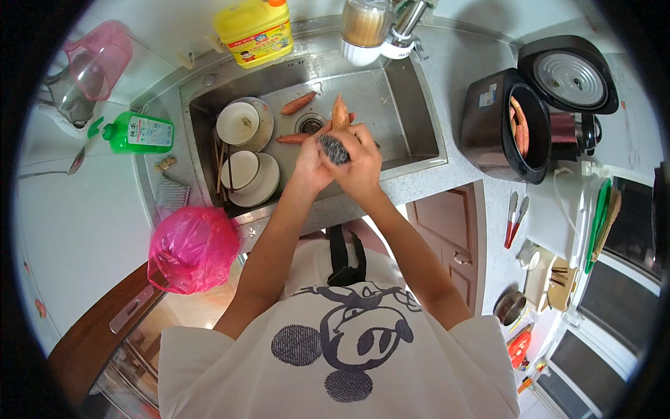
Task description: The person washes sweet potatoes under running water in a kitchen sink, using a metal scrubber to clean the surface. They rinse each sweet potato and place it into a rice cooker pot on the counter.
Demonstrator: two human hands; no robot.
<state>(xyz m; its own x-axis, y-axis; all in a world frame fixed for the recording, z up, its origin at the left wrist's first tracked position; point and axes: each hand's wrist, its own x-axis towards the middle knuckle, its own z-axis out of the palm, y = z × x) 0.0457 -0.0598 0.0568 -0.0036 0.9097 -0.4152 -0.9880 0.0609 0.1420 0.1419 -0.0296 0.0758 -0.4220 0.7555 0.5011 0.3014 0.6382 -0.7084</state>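
Over the front of a steel sink [366,94], my left hand [313,165] is closed around the lower part of an orange-skinned sweet potato [340,111], whose pointed end sticks up. My right hand [361,154] grips a dark grey scouring pad [334,150] close against it; the contact between pad and root is partly hidden by the fingers. Two more sweet potatoes lie on the sink floor, one [298,103] behind the drain [310,124] and one [292,139] to its left, partly behind my left hand.
Bowls and plates [254,180] with chopsticks fill the sink's left side. A pink plastic bag [193,250] hangs at the front left. Green [149,132] and yellow [256,36] detergent bottles stand around the rim. Right, an open rice cooker [489,125] holds sweet potatoes [520,128]; red-handled tongs [515,220] lie nearby.
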